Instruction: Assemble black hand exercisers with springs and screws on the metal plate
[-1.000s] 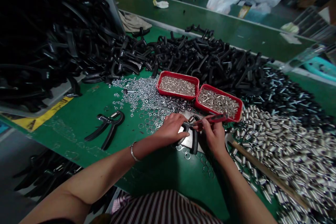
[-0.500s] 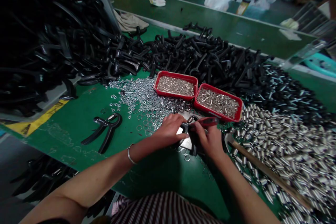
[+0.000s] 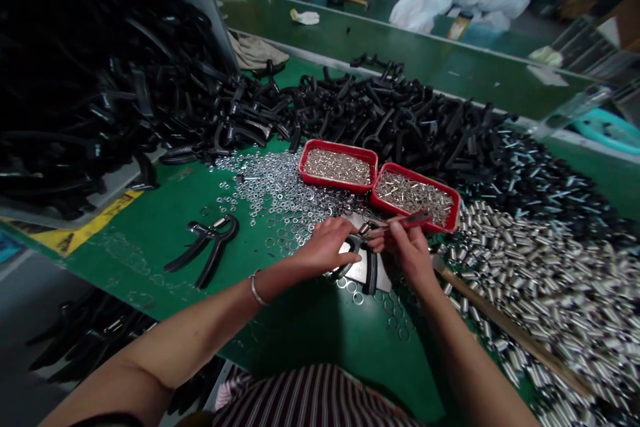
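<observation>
Over a metal plate [image 3: 383, 276], my left hand [image 3: 327, 245] is closed on a black hand gripper, the exercise kind, with its handles [image 3: 371, 272] spread toward me. A small metal spring [image 3: 365, 229] shows near its top, between my two hands. In my right hand [image 3: 407, 250] is a slim tool with a dark red handle [image 3: 417, 218], probably a screwdriver, held between thumb and fingers. Its thin end points left, toward the spring; whether it touches is hard to see. To the left, another hand gripper [image 3: 214, 243] with a spring lies on the green table.
Two red trays [image 3: 339, 183] of small metal pins stand behind my hands. Loose nuts and rings [image 3: 280, 197] spread left of them. Black handles [image 3: 400, 103] are heaped behind. Right lie a wooden-handled hammer [image 3: 515, 330] and piled metal springs [image 3: 555, 287].
My right hand has drawn back slightly to the right and turned with the red-handled tool. My left hand stays on the hand gripper. The whole view has shifted a little.
</observation>
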The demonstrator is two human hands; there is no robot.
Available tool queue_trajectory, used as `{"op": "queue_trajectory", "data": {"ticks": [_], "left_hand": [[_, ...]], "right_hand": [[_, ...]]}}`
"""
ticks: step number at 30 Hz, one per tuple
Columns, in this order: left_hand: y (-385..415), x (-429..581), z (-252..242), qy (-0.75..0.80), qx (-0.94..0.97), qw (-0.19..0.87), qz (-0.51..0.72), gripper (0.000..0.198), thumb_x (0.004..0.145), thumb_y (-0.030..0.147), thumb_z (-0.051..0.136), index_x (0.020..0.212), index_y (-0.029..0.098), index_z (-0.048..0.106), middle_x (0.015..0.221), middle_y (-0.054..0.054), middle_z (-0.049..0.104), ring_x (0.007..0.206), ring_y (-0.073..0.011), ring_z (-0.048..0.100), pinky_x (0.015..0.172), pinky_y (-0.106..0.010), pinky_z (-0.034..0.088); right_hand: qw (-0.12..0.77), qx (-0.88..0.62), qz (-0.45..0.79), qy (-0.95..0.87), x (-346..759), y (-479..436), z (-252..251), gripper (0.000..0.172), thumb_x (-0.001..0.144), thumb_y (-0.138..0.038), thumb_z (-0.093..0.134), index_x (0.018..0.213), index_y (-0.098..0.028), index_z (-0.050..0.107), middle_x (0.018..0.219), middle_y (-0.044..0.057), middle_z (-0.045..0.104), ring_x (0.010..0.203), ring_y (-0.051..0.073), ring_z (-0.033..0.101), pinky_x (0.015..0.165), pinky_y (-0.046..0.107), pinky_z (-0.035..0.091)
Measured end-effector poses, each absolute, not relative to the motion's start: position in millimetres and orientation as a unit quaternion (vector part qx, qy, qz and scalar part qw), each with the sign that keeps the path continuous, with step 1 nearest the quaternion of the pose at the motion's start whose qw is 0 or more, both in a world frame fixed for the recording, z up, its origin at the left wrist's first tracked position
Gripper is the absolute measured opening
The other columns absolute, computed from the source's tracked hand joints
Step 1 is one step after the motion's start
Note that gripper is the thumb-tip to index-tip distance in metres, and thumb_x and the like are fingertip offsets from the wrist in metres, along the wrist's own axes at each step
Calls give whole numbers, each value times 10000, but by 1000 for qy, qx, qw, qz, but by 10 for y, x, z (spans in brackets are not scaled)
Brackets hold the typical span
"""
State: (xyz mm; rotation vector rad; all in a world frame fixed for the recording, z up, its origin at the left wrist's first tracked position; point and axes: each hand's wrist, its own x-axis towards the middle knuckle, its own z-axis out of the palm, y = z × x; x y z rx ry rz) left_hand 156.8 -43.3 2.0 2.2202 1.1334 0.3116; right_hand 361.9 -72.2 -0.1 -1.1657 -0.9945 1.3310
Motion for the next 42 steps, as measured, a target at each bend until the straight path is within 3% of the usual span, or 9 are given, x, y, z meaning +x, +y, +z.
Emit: {"op": "queue_trajectory", "data": {"ticks": [8, 18, 26, 28, 30, 33, 35, 37, 42], "left_hand": [[-427, 1577, 18, 425, 843, 308, 115, 458, 836, 426, 707, 1212, 223, 543, 1259, -68, 551, 1180, -295, 473, 996, -438, 369], [-431, 1566, 11, 423, 842, 314, 120, 461, 839, 446, 693, 1217, 233, 537, 1281, -70, 544, 1192, -297, 463, 1011, -441, 362], [-413, 1533, 19, 399, 846, 335, 114, 608, 758, 479, 752, 1274, 257, 517, 1316, -75, 532, 1211, -316, 457, 1027, -464, 354], [-405, 1538, 31, 401, 847, 331, 114, 602, 754, 465, 755, 1267, 251, 525, 1308, -79, 536, 1209, -321, 460, 1022, -467, 358], [-403, 1548, 46, 403, 847, 328, 112, 568, 763, 447, 745, 1249, 238, 539, 1283, -83, 549, 1196, -321, 470, 1011, -464, 370], [-412, 1560, 60, 405, 847, 327, 110, 549, 773, 431, 736, 1251, 238, 548, 1282, -85, 552, 1192, -318, 474, 1011, -465, 376], [-418, 1562, 56, 407, 848, 322, 109, 561, 773, 428, 735, 1268, 249, 542, 1299, -83, 545, 1201, -321, 468, 1018, -473, 372], [-412, 1559, 50, 410, 848, 318, 106, 572, 770, 431, 735, 1277, 258, 535, 1307, -80, 541, 1204, -321, 464, 1020, -473, 370], [-385, 1555, 54, 408, 850, 321, 92, 567, 779, 451, 726, 1273, 251, 533, 1295, -77, 548, 1186, -314, 473, 1008, -460, 382]], "right_hand": [[538, -515, 509, -431, 3582, -792, -130, 262, 944, -454, 596, 1022, -221, 505, 906, 37, 752, 674, 154, 720, 585, 259, 560], [533, -537, 484, -440, 3573, -846, -111, 259, 951, -468, 574, 1018, -227, 509, 910, 45, 740, 704, 178, 720, 635, 311, 581], [373, -630, 259, -629, 3444, -917, -15, 256, 949, -482, 531, 1001, -237, 589, 908, 106, 724, 868, 301, 704, 825, 456, 541], [381, -636, 288, -607, 3425, -835, 37, 275, 927, -513, 553, 989, -246, 551, 821, 79, 715, 766, 286, 704, 734, 424, 554], [398, -603, 405, -560, 3449, -728, 154, 306, 906, -551, 568, 965, -258, 501, 708, 20, 684, 574, 230, 662, 572, 361, 542], [434, -513, 564, -480, 3555, -622, 394, 334, 944, -592, 449, 957, -262, 493, 594, -45, 606, 365, 140, 485, 386, 276, 436], [494, -489, 571, -437, 3640, -612, 473, 352, 975, -582, 360, 980, -264, 512, 611, -44, 607, 371, 121, 465, 382, 254, 426], [534, -490, 552, -413, 3700, -640, 414, 330, 962, -575, 413, 986, -260, 512, 688, -18, 664, 457, 131, 564, 451, 265, 492], [509, -531, 530, -422, 3684, -754, -13, 332, 905, -546, 587, 973, -243, 470, 790, 18, 729, 592, 169, 675, 570, 309, 564]]}}
